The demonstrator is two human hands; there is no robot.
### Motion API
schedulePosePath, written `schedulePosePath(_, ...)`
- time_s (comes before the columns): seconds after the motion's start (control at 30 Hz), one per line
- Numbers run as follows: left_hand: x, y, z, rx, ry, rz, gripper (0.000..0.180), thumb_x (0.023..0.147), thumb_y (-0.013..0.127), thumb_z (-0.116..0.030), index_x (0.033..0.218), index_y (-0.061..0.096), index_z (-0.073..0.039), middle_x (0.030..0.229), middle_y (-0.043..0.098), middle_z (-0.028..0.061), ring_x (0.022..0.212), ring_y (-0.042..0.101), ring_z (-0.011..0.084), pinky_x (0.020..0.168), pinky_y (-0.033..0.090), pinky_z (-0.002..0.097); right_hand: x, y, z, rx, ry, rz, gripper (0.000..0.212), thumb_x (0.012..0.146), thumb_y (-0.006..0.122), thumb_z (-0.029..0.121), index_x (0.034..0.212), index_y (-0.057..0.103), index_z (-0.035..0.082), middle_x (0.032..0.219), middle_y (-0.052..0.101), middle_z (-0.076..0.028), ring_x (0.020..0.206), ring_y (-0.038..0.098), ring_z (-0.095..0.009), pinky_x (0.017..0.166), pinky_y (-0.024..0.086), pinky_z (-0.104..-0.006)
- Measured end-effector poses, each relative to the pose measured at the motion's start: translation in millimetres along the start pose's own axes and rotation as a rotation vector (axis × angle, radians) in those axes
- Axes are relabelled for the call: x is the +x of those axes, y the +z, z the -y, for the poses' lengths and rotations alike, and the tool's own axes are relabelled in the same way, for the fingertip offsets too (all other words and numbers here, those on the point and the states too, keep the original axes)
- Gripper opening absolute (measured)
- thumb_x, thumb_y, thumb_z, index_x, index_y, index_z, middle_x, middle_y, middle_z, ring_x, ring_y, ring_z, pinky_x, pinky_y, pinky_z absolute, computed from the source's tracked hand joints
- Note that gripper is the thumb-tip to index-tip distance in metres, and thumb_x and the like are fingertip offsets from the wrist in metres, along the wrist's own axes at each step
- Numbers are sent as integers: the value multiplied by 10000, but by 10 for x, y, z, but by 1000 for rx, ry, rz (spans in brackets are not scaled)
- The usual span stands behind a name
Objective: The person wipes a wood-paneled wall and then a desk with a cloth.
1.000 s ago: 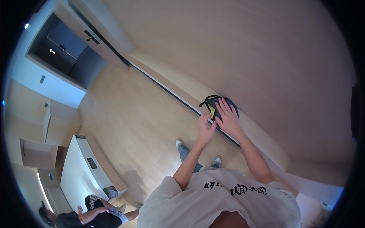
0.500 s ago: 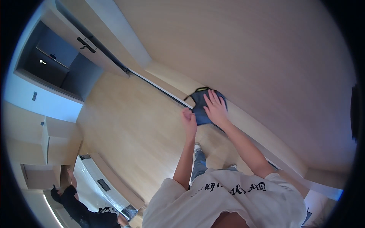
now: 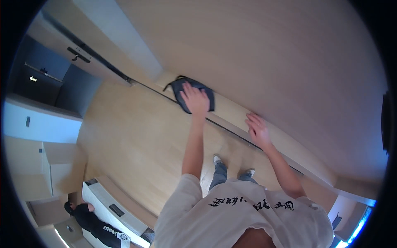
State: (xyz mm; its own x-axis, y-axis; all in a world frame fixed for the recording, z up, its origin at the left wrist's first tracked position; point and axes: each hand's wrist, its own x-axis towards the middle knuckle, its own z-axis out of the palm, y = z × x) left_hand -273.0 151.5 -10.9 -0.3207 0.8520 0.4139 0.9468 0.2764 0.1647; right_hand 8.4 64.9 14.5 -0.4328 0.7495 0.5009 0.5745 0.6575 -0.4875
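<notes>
A dark blue-grey bag with a thin black strap (image 3: 206, 93) lies on the pale ledge (image 3: 231, 112) along the wall. On top of it rests my left hand (image 3: 196, 99), its fingers spread and flat against the cloth. Part of the bag is hidden under that hand. Farther right, my right hand (image 3: 258, 130) is over the ledge, apart from the bag. Its fingers are stretched out, slightly bent, with nothing in them.
Below the ledge runs a dark strip beside the wooden floor (image 3: 136, 136). At lower left, a person in black (image 3: 97, 227) bends by a long white, plastic-wrapped unit (image 3: 103, 202). A door with a black handle (image 3: 78, 54) stands at upper left.
The bag has shifted left along the ledge in view. My left hand has gone from the bag's near edge onto its top; my right hand has come off it and moved right.
</notes>
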Motion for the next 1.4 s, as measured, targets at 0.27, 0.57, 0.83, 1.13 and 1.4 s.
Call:
schedulePosePath(0.27, 759, 335, 748, 176, -100, -4, 483, 928, 391, -287, 1192, 577, 73, 1458, 427, 211, 1416, 302, 311, 1093, 252, 596, -16, -270, 176, -137, 86, 121, 316, 787, 576, 21, 1090, 659, 50, 1260, 594, -101, 1222, 512, -296, 1006, 436, -437)
schedulePosePath(0.57, 416, 71, 226, -156, -212, 35, 422, 938, 424, -263, 1189, 519, 62, 1521, 307, 200, 1423, 231, 376, 942, 332, 749, -33, -101, 95, -53, 138, 23, 255, 815, 578, 41, 1052, 673, 52, 1235, 614, -99, 1212, 518, -299, 1009, 437, -432)
schedulePosePath(0.83, -1017, -334, -1286, -192, 22, 106, 394, 879, 503, -273, 1087, 554, 58, 1520, 282, 267, 1461, 162, 375, 995, 151, 783, -561, -433, 116, 364, 390, -300, 227, 879, 524, -41, 1029, 675, 36, 1111, 661, -120, 1050, 617, -241, 790, 509, -315)
schedulePosePath(1.13, -2719, -815, -2812, -417, 450, 156, 608, 871, 512, -310, 1345, 440, 64, 1510, 309, 228, 1445, 208, 363, 1048, 54, 746, -2153, -1538, -223, 95, 550, -561, 237, 837, 520, -76, 999, 650, 39, 1079, 661, -123, 1052, 616, -297, 878, 502, -371)
schedulePosePath(1.4, -3721, -1118, -3970, -564, 897, 264, 732, 856, 580, -355, 1415, 346, 55, 1502, 305, 247, 1415, 268, 361, 1121, 169, 599, -3318, -2427, -223, -235, 695, -712, 291, 821, 497, -79, 1053, 627, 41, 1116, 650, -133, 1058, 580, -334, 911, 463, -410)
